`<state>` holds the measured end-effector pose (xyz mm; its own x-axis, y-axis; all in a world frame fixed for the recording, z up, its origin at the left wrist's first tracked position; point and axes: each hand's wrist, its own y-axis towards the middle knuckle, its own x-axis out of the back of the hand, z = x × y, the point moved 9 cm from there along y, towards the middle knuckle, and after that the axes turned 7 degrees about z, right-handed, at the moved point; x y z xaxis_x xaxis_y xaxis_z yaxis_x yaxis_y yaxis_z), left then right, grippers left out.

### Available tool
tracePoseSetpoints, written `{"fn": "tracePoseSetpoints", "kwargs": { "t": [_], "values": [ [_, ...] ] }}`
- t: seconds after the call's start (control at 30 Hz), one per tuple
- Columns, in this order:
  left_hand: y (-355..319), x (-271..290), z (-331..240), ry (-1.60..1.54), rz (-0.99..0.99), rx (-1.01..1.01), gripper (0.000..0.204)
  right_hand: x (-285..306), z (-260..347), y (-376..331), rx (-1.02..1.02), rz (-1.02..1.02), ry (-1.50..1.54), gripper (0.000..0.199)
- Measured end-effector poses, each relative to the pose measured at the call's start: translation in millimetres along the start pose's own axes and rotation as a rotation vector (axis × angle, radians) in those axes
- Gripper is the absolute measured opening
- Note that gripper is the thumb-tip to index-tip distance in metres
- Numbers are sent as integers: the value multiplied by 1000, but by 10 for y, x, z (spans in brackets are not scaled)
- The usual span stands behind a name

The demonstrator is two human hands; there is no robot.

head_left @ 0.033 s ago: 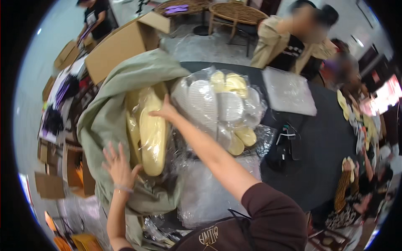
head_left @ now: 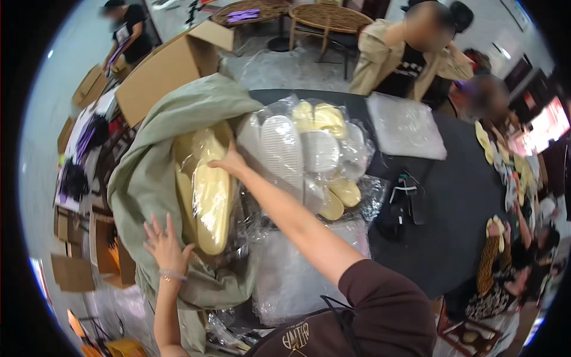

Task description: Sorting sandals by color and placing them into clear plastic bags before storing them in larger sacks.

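**Hands at the green sack of wrapped slippers**

Nothing has shifted that I can make out since the earlier frame, which was taken at the same instant: both arms and the sack sit as they did.

From my remote seat I see the left hand (head_left: 165, 245) pressed flat against the near lip of the grey-green cloth sack (head_left: 143, 178), fingers spread wide and gripping nothing. The right hand (head_left: 229, 162) reaches forward over the sack's open mouth, its fingers lying on the top end of a yellow slipper in clear film (head_left: 211, 202). I think they are curled lightly on the wrap, but the view is too small for me to tell whether they are closed around it. That slipper lies lengthwise inside the sack, with more yellow ones packed beside it.

Just right of the sack, touching it, is a clear plastic bag of white and yellow slippers (head_left: 309, 157), resting on the black round table (head_left: 452, 214). A stack of clear bags (head_left: 404, 125) lies farther back on the table, and a cardboard box (head_left: 169, 68) stands behind the sack. Another person in a tan jacket (head_left: 386, 62) stands at the far edge.
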<state>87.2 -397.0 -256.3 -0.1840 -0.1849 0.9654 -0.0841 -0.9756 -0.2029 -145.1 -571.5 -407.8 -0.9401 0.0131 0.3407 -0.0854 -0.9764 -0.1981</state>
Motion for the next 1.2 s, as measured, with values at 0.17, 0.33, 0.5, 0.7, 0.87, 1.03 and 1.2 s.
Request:
{"fn": "tracePoseSetpoints", "kwargs": {
  "t": [0.17, 0.33, 0.5, 0.7, 0.87, 1.03, 1.2],
  "values": [
    [300, -565, 886, -282, -102, -317, 55, 120, -91, -330, 49, 6, 318, 53],
    [167, 128, 1060, -313, -393, -356, 52, 914, 190, -1607, 122, 108, 566, 46],
    [-103, -93, 653, -148, -220, -301, 50, 1724, 616, -3028, 233, -56, 444, 52],
    [-732, -184, -203, -120, -485, -320, 59, 2118, 918, -4255, 342, -284, 201, 53],
    [-1630, -802, -1585, -1369, 199, -712, 54, 1919, 1228, -4791, 397, -554, -593, 53],
    [-1673, -1568, -1963, -2591, 695, -352, 64, 589, 815, -4619, 449, -458, -1238, 57],
    [-1938, -2454, -1169, -2531, 233, 112, 50, -350, -110, -4727, 399, 56, -804, 66]
  ]
}}
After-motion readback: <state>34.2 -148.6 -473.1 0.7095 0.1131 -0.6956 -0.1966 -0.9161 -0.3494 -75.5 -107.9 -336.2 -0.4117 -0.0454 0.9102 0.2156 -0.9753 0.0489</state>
